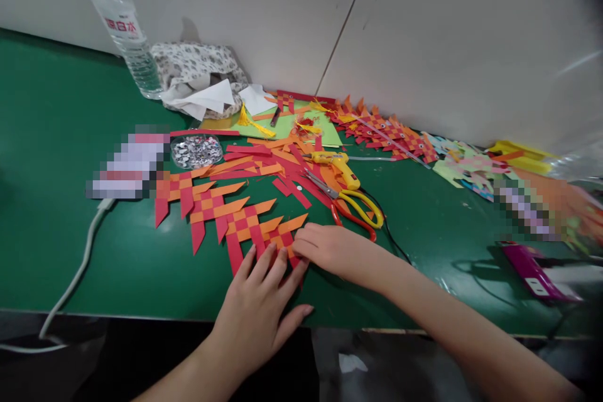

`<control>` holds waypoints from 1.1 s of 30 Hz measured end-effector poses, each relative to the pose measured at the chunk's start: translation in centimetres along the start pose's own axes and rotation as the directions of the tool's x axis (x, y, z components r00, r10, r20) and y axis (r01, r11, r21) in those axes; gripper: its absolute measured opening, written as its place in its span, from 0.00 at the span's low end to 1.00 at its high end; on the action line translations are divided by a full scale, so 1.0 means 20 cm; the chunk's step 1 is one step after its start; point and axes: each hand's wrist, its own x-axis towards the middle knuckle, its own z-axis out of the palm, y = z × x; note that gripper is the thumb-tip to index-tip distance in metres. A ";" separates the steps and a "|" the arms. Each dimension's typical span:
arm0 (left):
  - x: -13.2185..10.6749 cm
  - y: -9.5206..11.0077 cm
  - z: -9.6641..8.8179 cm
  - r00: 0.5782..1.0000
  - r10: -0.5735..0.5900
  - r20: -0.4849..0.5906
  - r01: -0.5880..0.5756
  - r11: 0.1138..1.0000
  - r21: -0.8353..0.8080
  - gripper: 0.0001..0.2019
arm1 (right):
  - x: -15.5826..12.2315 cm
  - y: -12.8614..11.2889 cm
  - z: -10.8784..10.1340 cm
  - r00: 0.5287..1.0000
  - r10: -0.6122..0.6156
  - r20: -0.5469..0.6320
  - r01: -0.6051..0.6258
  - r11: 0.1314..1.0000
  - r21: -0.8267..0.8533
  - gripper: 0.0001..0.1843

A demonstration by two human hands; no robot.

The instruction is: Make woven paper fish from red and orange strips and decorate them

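Observation:
My left hand (257, 308) lies flat with fingers stretched out on the near end of a woven red and orange paper piece (268, 232) on the green table (70, 251). My right hand (330, 248) rests beside it, fingers curled down against the right edge of the same piece. A row of similar woven paper pieces (207, 204) runs off to the upper left. Loose red and orange paper strips (264, 160) lie just beyond.
Yellow and red scissors (353, 204) and a yellow glue gun (336, 163) lie behind my right hand. A dish of googly eyes (196, 151), a water bottle (125, 28), a cloth pouch (193, 66), more woven pieces (386, 132) and a white cable (75, 276) sit around.

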 end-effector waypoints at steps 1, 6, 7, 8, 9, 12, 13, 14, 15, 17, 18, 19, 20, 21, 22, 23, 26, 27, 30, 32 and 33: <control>0.00 0.00 0.00 1.000 0.000 0.001 0.000 1.000 0.001 0.25 | 0.00 0.00 0.01 1.000 -0.007 0.003 0.007 1.000 -0.021 0.08; 0.00 0.00 0.00 1.000 0.005 -0.003 -0.005 1.000 0.001 0.26 | 0.02 0.00 0.02 0.998 0.012 0.055 -0.010 0.999 -0.038 0.07; 0.00 0.00 0.00 1.000 0.006 -0.005 -0.006 1.000 0.002 0.26 | 0.03 0.00 0.02 0.998 0.024 0.058 -0.022 0.999 -0.024 0.07; 0.00 0.00 0.00 1.000 0.007 -0.006 -0.007 1.000 0.004 0.26 | 0.03 0.00 0.03 0.998 0.038 0.058 -0.038 0.999 -0.008 0.07; 0.00 0.00 0.00 1.000 0.007 -0.007 -0.007 1.000 0.007 0.26 | 0.03 0.00 0.03 0.997 0.055 0.058 -0.056 0.998 0.011 0.07; 0.00 0.00 0.00 1.000 0.006 -0.005 -0.006 1.000 0.012 0.26 | 0.03 0.02 0.03 0.992 0.115 0.048 -0.119 0.986 0.113 0.06; 0.00 0.00 0.00 1.000 0.006 -0.005 -0.006 1.000 0.010 0.26 | 0.03 0.02 0.03 0.991 0.131 0.038 -0.136 0.979 0.155 0.06; 0.00 0.00 0.00 1.000 0.006 -0.003 -0.006 1.000 0.008 0.26 | 0.02 0.03 0.02 0.990 0.140 0.032 -0.143 0.971 0.193 0.06; 0.00 0.00 0.00 1.000 0.006 -0.001 -0.006 1.000 0.006 0.26 | 0.02 0.04 0.01 0.990 0.139 0.030 -0.142 0.965 0.220 0.06; 0.00 0.00 0.00 1.000 0.006 0.002 -0.006 1.000 0.004 0.26 | 0.01 0.04 -0.01 0.992 0.119 0.038 -0.125 0.962 0.242 0.06; 0.00 0.00 0.01 1.000 0.005 0.003 -0.005 1.000 0.003 0.26 | 0.01 0.04 -0.03 0.993 0.108 0.053 -0.118 0.963 0.243 0.06; 0.00 0.00 0.01 1.000 0.005 0.001 -0.005 1.000 0.002 0.26 | 0.01 0.04 -0.04 0.993 0.099 0.071 -0.113 0.964 0.242 0.07; 0.00 0.00 0.01 1.000 0.005 0.000 -0.005 1.000 0.001 0.26 | 0.02 0.04 -0.05 0.992 0.092 0.086 -0.110 0.964 0.241 0.07; 0.00 0.00 0.01 1.000 0.005 -0.002 -0.005 1.000 0.000 0.26 | 0.02 0.04 -0.06 0.991 0.087 0.097 -0.109 0.964 0.241 0.07; 0.00 0.00 0.01 1.000 0.004 0.000 -0.004 1.000 -0.002 0.26 | 0.03 0.04 -0.07 0.991 0.082 0.106 -0.106 0.964 0.246 0.08; 0.00 0.00 0.01 1.000 0.003 0.004 -0.003 1.000 -0.003 0.26 | 0.03 0.04 -0.08 0.991 0.075 0.110 -0.101 0.962 0.253 0.08; 0.00 0.00 0.00 1.000 0.000 0.017 0.000 1.000 -0.009 0.25 | 0.04 0.05 -0.09 0.994 0.061 0.096 -0.084 0.963 0.256 0.09; 0.00 0.00 0.00 1.000 0.000 0.020 0.000 1.000 -0.010 0.25 | 0.04 0.05 -0.09 0.994 0.053 0.092 -0.075 0.967 0.245 0.09; 0.00 0.00 0.00 1.000 -0.002 0.020 0.002 1.000 -0.013 0.25 | 0.05 0.05 -0.09 0.995 0.007 0.097 -0.025 0.982 0.185 0.09; 0.00 0.00 0.00 1.000 -0.002 0.018 0.003 1.000 -0.013 0.25 | 0.06 0.04 -0.09 0.993 -0.034 0.113 0.019 0.991 0.129 0.08; 0.00 0.00 0.00 1.000 -0.002 0.017 0.003 1.000 -0.013 0.25 | 0.06 0.04 -0.09 0.991 -0.049 0.122 0.037 0.995 0.098 0.08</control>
